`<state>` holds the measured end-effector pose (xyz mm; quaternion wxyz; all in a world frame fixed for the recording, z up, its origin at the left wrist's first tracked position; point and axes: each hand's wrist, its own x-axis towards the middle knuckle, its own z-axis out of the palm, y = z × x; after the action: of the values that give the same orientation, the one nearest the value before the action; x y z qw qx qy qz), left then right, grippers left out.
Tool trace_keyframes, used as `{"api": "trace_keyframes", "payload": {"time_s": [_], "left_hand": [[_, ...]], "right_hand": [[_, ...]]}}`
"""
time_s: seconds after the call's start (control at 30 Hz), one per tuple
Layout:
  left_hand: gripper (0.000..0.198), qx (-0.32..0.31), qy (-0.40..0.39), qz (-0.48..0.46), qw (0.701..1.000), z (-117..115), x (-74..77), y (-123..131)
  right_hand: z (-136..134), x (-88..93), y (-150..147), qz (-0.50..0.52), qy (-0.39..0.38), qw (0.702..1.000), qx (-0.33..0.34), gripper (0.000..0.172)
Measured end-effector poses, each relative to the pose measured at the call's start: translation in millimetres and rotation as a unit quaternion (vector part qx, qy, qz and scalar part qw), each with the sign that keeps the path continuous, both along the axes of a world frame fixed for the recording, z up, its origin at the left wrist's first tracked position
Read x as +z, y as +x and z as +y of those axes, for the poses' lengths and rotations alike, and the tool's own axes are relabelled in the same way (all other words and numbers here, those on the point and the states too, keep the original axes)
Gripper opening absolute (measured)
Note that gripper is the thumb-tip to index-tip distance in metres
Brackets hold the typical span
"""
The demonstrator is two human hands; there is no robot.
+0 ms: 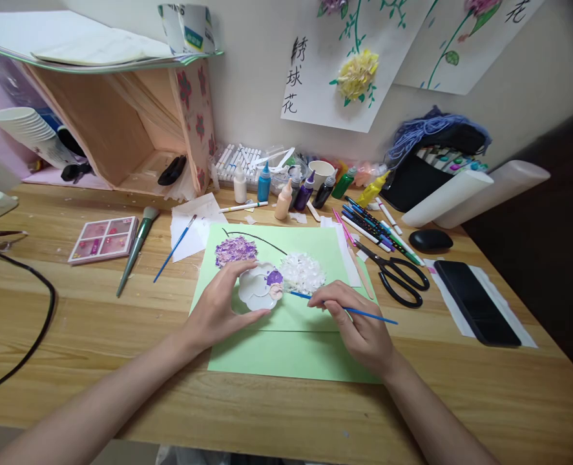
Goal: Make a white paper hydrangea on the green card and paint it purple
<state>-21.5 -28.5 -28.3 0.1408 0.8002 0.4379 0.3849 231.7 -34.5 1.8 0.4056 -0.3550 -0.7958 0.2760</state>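
Note:
My left hand (pixel 225 298) grips a small white flower-shaped paint palette (pixel 254 287) by its edge, with dabs of purple paint (pixel 274 278) and pale pink paint (pixel 276 291) in it. In my right hand (pixel 354 316) is a thin blue paintbrush (pixel 371 314), its tip at the palette's right edge by the pink paint. Both hands are over light green paper (pixel 286 355). On that paper are a textured purple flower head (pixel 236 250), a white one (pixel 305 271) and a dark curved stem line (pixel 257 237). The palette partly covers the space between the two flower heads.
Black scissors (pixel 400 274) and several pens (pixel 371 223) lie right of the paper, near a phone (pixel 477 302) and a mouse (pixel 430 240). Paint bottles (pixel 305 190) stand behind. To the left are another brush (pixel 174 248), a makeup brush (pixel 138 248) and a pink-framed case (pixel 104 239).

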Motion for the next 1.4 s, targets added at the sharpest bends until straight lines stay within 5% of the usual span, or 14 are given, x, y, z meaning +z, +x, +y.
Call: {"api": "trace_keyframes", "payload": {"time_s": [1.4], "left_hand": [[0.068,-0.004,-0.010,0.007,1.000,-2.2,-0.2,1.4]], "right_hand": [[0.1,2.4,2.3,-0.012,-0.015,1.000,0.012,0.027]]}}
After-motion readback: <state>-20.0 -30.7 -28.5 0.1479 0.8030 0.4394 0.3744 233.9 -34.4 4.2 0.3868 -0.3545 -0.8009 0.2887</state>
